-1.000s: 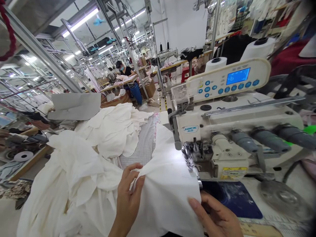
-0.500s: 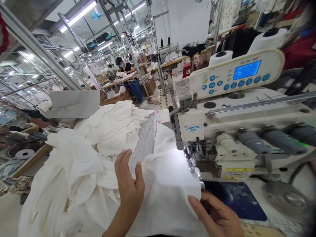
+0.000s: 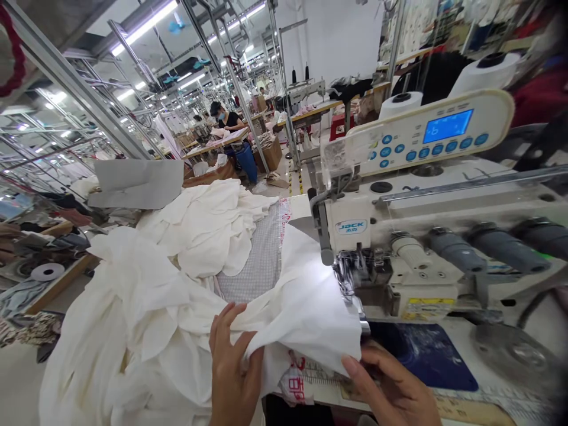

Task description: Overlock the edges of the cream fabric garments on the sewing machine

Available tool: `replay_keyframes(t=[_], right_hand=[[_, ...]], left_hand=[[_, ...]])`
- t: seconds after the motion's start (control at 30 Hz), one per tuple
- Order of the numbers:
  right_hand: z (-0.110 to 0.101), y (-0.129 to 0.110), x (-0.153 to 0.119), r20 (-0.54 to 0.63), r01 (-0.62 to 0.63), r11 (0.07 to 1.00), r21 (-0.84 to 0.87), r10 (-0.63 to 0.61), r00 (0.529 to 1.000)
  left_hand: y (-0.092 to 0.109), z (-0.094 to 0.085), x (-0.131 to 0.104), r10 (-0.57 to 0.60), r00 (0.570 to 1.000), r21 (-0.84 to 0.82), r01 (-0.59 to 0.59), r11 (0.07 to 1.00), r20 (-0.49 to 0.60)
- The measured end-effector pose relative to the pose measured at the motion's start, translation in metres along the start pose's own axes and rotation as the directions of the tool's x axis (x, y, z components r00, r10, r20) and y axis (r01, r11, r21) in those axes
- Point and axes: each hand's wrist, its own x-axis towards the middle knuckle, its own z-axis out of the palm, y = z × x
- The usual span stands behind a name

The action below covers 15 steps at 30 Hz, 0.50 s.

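A white fabric piece (image 3: 310, 302) lies under the needle area of the sewing machine (image 3: 350, 242), which is marked JACK. Its near side is drawn up into a fold beside my left hand (image 3: 235, 367), whose thumb and fingers close around that fold. At the right edge of the piece, just in front of the presser foot (image 3: 348, 284), my right hand (image 3: 390, 381) pinches the cloth between thumb and index finger. Its other fingers curl partly out of sight. The machine's lamp lights the cloth near the needles.
A large heap of white fabric (image 3: 128, 331) spreads to the left, with a second pile of white pieces (image 3: 208, 225) behind it. A dark blue plate (image 3: 421, 355) and a printed ruler strip (image 3: 470, 411) lie at the right. Farther back, a person (image 3: 228, 118) sits at another table.
My left hand has moved down and closed from spread fingers onto the fabric. The near part of the piece has been drawn up, uncovering ruler markings and red print below. My right hand stays put.
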Motion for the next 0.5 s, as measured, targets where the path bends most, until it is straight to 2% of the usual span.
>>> replay_keyframes(t=[0.13,0.33,0.5], right_hand=[[0.001,-0.004,0.004,-0.007,0.054,0.996,0.078,-0.053,0.999],[-0.001,-0.007,0.005,-0.067,-0.077,0.997,-0.006,0.077,0.995],[-0.002,-0.008,0.004,-0.033,-0.057,0.998,-0.015,0.056,0.998]], left_hand=[[0.011,-0.004,0.01,0.033,0.999,-0.087,-0.031,0.996,0.025],[0.019,-0.007,0.019,0.069,0.996,-0.145,-0.06,0.988,0.06],[0.018,-0.007,0.024,0.064,0.994,-0.168,-0.048,0.985,0.092]])
